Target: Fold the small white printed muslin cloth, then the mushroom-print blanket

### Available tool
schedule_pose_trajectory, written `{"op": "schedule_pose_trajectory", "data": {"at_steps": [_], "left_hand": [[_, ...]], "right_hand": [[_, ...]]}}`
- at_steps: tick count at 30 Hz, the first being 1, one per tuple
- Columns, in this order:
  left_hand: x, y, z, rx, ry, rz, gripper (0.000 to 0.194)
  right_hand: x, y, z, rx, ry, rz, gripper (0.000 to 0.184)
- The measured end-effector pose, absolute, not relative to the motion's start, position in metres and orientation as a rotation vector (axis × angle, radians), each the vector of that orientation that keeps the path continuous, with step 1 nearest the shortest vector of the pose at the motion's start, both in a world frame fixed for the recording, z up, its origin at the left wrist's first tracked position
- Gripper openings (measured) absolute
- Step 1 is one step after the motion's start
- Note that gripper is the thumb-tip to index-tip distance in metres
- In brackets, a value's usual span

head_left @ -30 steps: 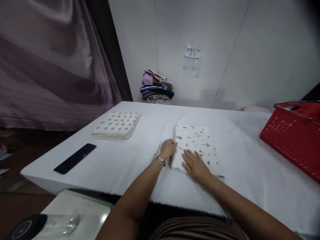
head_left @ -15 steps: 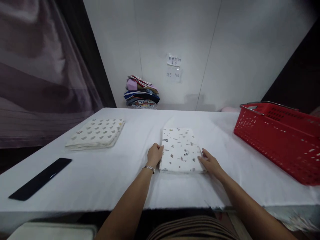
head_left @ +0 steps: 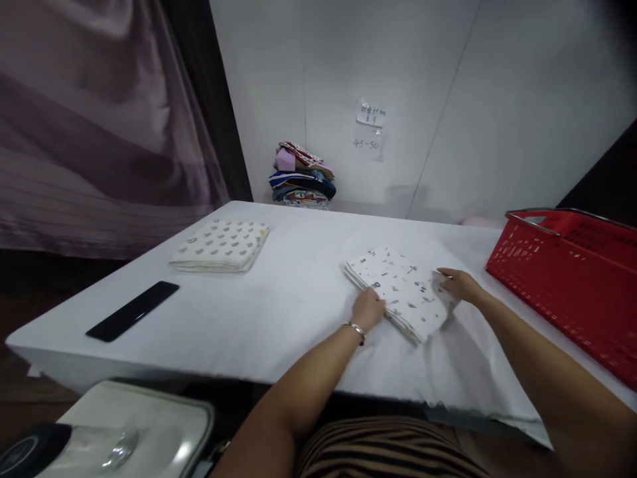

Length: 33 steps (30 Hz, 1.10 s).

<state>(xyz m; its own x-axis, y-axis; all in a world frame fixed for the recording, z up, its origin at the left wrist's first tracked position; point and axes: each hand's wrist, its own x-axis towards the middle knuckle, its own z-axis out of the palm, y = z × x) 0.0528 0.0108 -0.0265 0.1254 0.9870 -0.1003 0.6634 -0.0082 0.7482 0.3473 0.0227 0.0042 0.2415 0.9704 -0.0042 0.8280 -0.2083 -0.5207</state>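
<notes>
A folded white cloth (head_left: 398, 282) with small grey-green prints is turned at an angle over the white-covered table (head_left: 298, 292), its near right part lifted. My left hand (head_left: 369, 309), with a silver bracelet at the wrist, is closed on the cloth's near left folded edge. At the opposite edge, my right hand (head_left: 460, 285) pinches the cloth between thumb and fingers. Another folded cloth (head_left: 223, 245), cream with rows of leaf-like prints, lies apart on the left side of the table.
A black flat strip (head_left: 133, 311) lies near the left front edge. On the right stands a red plastic basket (head_left: 562, 279) with metal handles. Piled textiles (head_left: 302, 176) sit behind the table by the wall. Below the front edge is a white stool-like surface (head_left: 149, 425).
Both hands have gripped the printed cloth, lifted part of it and turned it clockwise. The camera view has swung to the left, so the surroundings appear further right.
</notes>
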Motion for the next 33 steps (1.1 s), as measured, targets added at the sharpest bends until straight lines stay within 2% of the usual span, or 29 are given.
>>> {"op": "schedule_pose_trajectory", "data": {"at_steps": [2,5,10,15,19,25,30,33], "left_hand": [[0.070,0.001,-0.026,1.763,1.565,0.621,0.007],[0.072,-0.003,-0.027,1.728,1.525,0.630,0.008],[0.058,0.001,-0.032,1.724,1.444,0.619,0.007],[0.038,0.022,-0.032,1.671,1.442,0.670,0.010],[0.015,0.054,-0.030,1.565,1.523,0.785,0.015],[0.004,0.081,-0.035,1.443,1.524,0.898,0.020],[0.001,0.079,-0.044,1.490,1.432,0.968,0.013],[-0.002,0.080,-0.047,1.539,1.404,0.995,0.017]], "right_hand": [[0.348,0.030,0.005,-2.229,-1.799,0.172,0.050],[0.317,0.022,-0.008,-2.072,-2.006,-0.077,0.046],[0.244,-0.018,-0.035,-1.729,-2.131,0.182,0.044],[0.219,-0.045,-0.032,-1.790,-2.217,0.349,0.052],[0.216,-0.041,-0.020,-1.710,-2.193,0.424,0.047],[0.189,0.002,-0.006,-1.605,-2.199,0.353,0.035],[0.162,0.034,0.006,-1.754,-2.286,0.237,0.028],[0.153,0.042,0.007,-1.831,-2.316,0.203,0.023]]}}
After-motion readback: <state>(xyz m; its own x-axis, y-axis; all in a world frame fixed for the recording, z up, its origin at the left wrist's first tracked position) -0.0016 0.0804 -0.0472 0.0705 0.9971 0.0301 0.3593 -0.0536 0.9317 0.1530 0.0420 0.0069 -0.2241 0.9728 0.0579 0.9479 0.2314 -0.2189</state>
